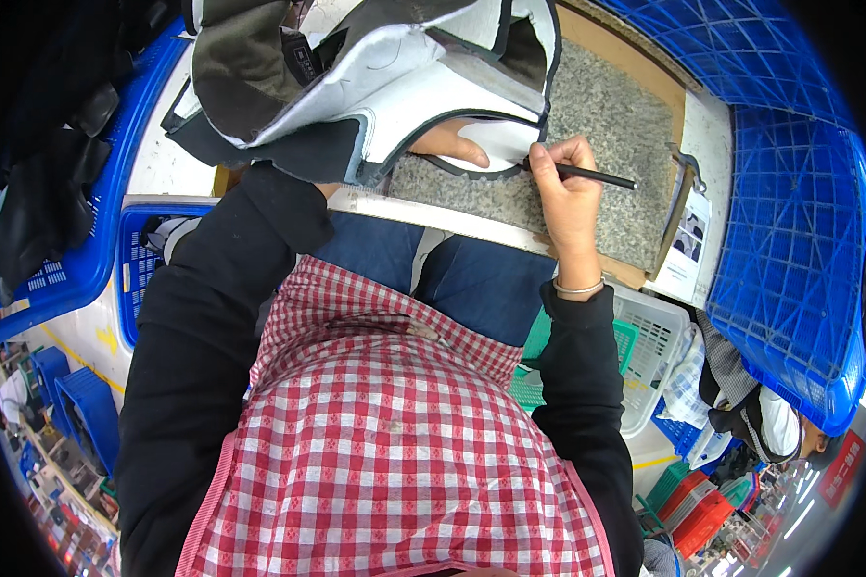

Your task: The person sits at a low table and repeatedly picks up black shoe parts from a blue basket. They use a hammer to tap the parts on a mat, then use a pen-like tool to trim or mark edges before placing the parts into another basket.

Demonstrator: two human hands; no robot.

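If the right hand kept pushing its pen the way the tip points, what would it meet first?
Likely the white cut piece under the tip of the pen that the right hand holds, then the left hand pinning it; depth is unclear.

slab [606, 125]: speckled grey stone, matt and grainy, set on a brown board that looks like wood or fibreboard.
stack [356, 77]: soft shoe-upper pieces, white foam-like lining with dark cloth or leather-like edging, matt.
white piece [496, 144]: smooth white sheet with a dark bound edge.
pen [587, 174]: thin, black, slightly glossy, plastic by the look of it.
crates [789, 221]: blue moulded plastic lattice, with a mild sheen.
basket [654, 346]: white plastic mesh.
apron [394, 452]: red and white checked woven cloth, matt.
sleeves [192, 327]: black knit cloth, matt.
bangle [579, 288]: thin shiny metal.
clip [688, 168]: dull grey metal.
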